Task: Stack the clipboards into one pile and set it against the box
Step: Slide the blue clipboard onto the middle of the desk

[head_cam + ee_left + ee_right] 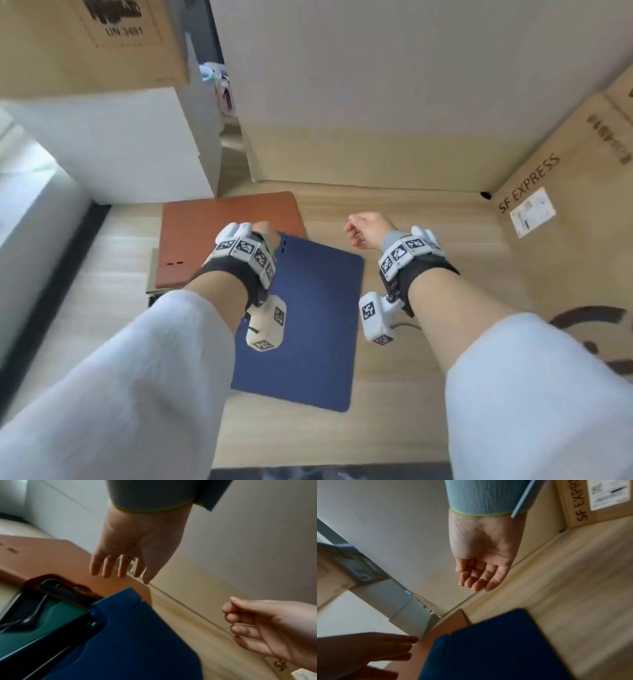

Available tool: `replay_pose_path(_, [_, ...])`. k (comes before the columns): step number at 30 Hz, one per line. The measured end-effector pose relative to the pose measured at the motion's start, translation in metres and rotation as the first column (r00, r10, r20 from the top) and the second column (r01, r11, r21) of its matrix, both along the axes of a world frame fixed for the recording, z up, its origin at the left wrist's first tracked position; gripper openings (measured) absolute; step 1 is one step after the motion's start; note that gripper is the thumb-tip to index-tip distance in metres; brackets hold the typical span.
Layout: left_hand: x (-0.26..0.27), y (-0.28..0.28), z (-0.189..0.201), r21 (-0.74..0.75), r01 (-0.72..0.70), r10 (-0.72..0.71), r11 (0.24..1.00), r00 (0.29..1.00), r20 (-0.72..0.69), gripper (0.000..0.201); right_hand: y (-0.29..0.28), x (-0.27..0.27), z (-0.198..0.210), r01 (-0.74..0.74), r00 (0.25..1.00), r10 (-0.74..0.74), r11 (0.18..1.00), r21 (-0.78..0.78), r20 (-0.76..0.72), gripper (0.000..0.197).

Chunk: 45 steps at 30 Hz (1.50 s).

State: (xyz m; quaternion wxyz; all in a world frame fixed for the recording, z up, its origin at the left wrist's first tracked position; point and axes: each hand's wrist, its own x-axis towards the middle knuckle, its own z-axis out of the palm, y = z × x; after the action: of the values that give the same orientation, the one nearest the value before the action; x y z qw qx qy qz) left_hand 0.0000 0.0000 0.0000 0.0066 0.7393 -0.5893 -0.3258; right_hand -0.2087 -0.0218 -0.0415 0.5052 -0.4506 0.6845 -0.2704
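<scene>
A brown clipboard [229, 226] lies flat on the wooden floor in front of the white box. A blue clipboard [315, 325] lies nearer me, its far left corner overlapping the brown one. Under them the left wrist view shows a black clip on a dark green board [42, 616]. My left hand [265, 233] hovers over where blue and brown overlap, fingers [109, 568] straight and holding nothing. My right hand [363, 228] hangs over bare floor to the right of the clipboards, its fingers [476, 582] loosely curled and empty. The large cardboard box [394, 102] stands behind.
A white box [120, 144] stands at the back left with a printed carton [85, 41] on top. An SF EXPRESS carton [565, 205] walls off the right side. Bare wooden floor [428, 240] runs between the clipboards and the boxes.
</scene>
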Motion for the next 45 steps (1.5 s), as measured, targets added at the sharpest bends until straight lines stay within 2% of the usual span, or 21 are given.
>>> replay_pose_path(1, [0.006,0.011,-0.001,-0.083,0.068,-0.059,0.994,0.993,0.105,0.039,0.007,0.000,-0.008,0.003,1.000,-0.003,1.000,0.012,-0.021,0.038])
replay_pose_path(3, [0.012,0.023,-0.015,-0.122,0.098,-0.078,0.988,0.985,0.157,0.047,0.013,-0.004,-0.026,0.012,0.998,-0.008,0.998,0.066,-0.055,0.038])
replay_pose_path(4, [0.010,0.026,-0.020,-0.043,0.038,-0.030,0.998,0.986,0.164,0.049,0.019,-0.006,-0.036,-0.007,0.998,0.014,0.995,0.099,-0.065,0.038])
replay_pose_path(7, [0.003,0.010,-0.053,0.053,-0.001,-0.012,0.999,0.968,0.252,0.054,0.030,-0.008,-0.045,-0.002,0.996,0.015,0.988,0.153,-0.083,0.038])
replay_pose_path(10, [-0.009,-0.010,-0.076,0.147,-0.081,0.056,0.986,0.984,0.167,0.047,0.037,-0.021,-0.053,0.034,0.992,-0.011,0.983,0.180,-0.126,0.037])
replay_pose_path(12, [-0.017,-0.021,-0.085,0.198,-0.022,-0.007,0.980,0.989,0.147,0.045,0.044,-0.033,-0.058,0.078,0.986,-0.046,0.977,0.197,-0.161,0.033])
replay_pose_path(15, [-0.034,-0.030,-0.081,0.267,0.020,-0.024,0.963,1.000,0.011,0.045,0.050,-0.053,-0.068,0.137,0.964,-0.072,0.960,0.245,-0.256,0.022])
replay_pose_path(18, [-0.049,-0.035,-0.078,0.216,-0.012,0.033,0.976,0.995,-0.092,0.046,0.056,-0.069,-0.072,0.204,0.936,-0.096,0.932,0.298,-0.337,0.040])
replay_pose_path(22, [-0.062,-0.046,-0.088,0.239,-0.029,0.080,0.971,0.975,-0.206,0.043,0.054,-0.087,-0.085,0.311,0.933,-0.226,0.899,0.310,-0.281,0.055])
replay_pose_path(24, [-0.068,-0.048,-0.093,0.230,-0.087,0.166,0.969,0.923,-0.347,0.045,0.053,-0.092,-0.092,0.328,0.935,-0.259,0.889,0.318,-0.241,0.052])
replay_pose_path(25, [-0.072,-0.050,-0.096,0.221,-0.094,0.171,0.971,0.916,-0.362,0.045,0.052,-0.094,-0.087,0.344,0.932,-0.283,0.886,0.310,-0.227,0.048])
replay_pose_path(27, [-0.075,-0.053,-0.099,0.197,-0.087,0.144,0.976,0.944,-0.297,0.043,0.049,-0.097,-0.075,0.396,0.911,-0.339,0.877,0.271,-0.234,0.044])
replay_pose_path(30, [-0.066,-0.057,-0.099,0.068,-0.104,0.104,0.992,0.995,-0.002,0.041,0.041,-0.113,-0.073,0.438,0.888,-0.373,0.864,0.248,-0.267,0.045])
replay_pose_path(35, [-0.050,-0.062,-0.106,0.179,-0.003,-0.035,0.984,0.977,0.212,0.061,0.035,-0.128,-0.078,0.463,0.870,-0.386,0.854,0.238,-0.308,0.043])
replay_pose_path(39, [-0.053,-0.064,-0.117,0.283,0.143,-0.225,0.948,0.932,0.283,0.061,0.034,-0.127,-0.084,0.464,0.870,-0.377,0.844,0.268,-0.318,0.044])
replay_pose_path(42, [-0.057,-0.059,-0.121,0.324,0.159,-0.254,0.933,0.927,0.276,0.060,0.033,-0.129,-0.086,0.484,0.859,-0.391,0.830,0.276,-0.329,0.045])
replay_pose_path(45, [-0.067,-0.045,-0.118,0.382,0.187,-0.291,0.905,0.927,0.237,0.068,0.034,-0.137,-0.088,0.505,0.840,-0.404,0.827,0.249,-0.362,0.044])
